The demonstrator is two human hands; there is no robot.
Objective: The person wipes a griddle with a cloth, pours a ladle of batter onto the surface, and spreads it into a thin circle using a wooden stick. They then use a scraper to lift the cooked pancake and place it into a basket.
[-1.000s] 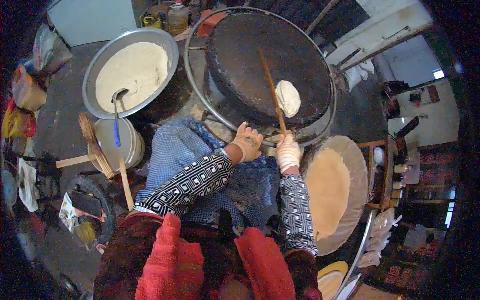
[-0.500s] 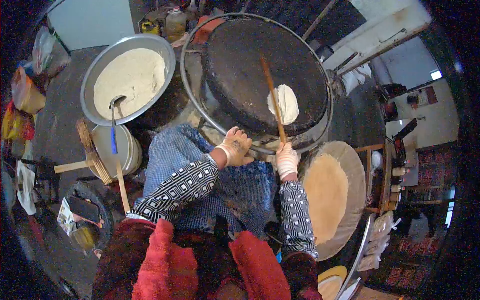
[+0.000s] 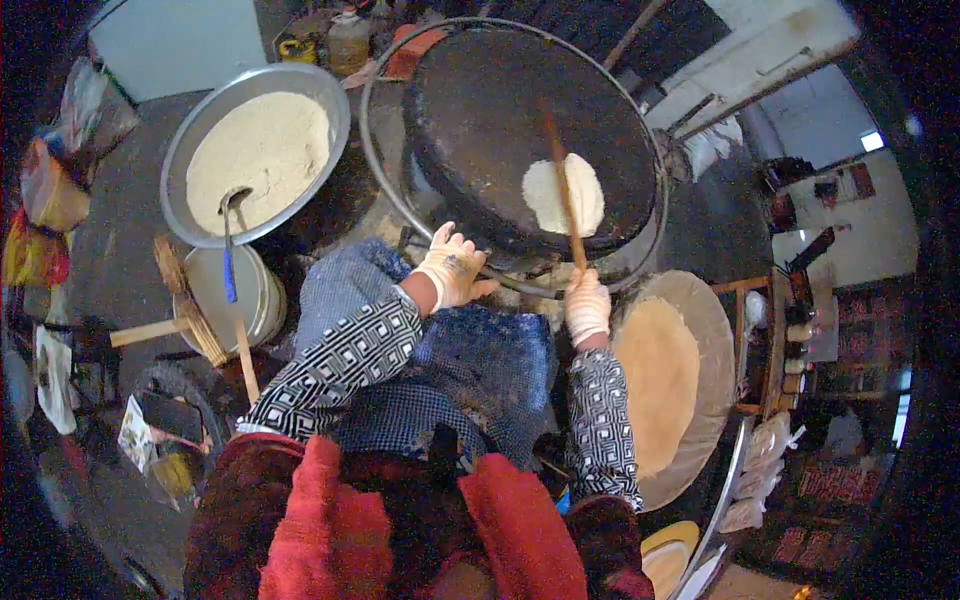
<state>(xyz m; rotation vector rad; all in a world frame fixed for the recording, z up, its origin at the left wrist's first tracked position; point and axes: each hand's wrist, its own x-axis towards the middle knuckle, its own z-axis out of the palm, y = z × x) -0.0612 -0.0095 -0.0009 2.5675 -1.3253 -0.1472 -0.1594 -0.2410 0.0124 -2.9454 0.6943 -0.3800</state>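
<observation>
My right hand, in a pale glove, is closed round the lower end of a thin wooden stick. The stick reaches up over the dark round griddle and crosses a patch of pale batter near the griddle's front right. My left hand, gloved too, lies at the front of the metal ring round the griddle, its thumb and fingers apart and no tool in it. A large metal basin of pale batter, with a blue-handled ladle in it, stands left of the griddle.
Below the basin is a white bucket with wooden tools lying across it. Right of my right arm, a thin tan flatbread lies on a round mat. Bottles stand behind the griddle; a shelf is at the far right.
The stick's handle has shifted slightly right and up with my right hand. The batter patch is wider, spread leftward. My left hand has moved up and left along the ring, fingers more extended.
</observation>
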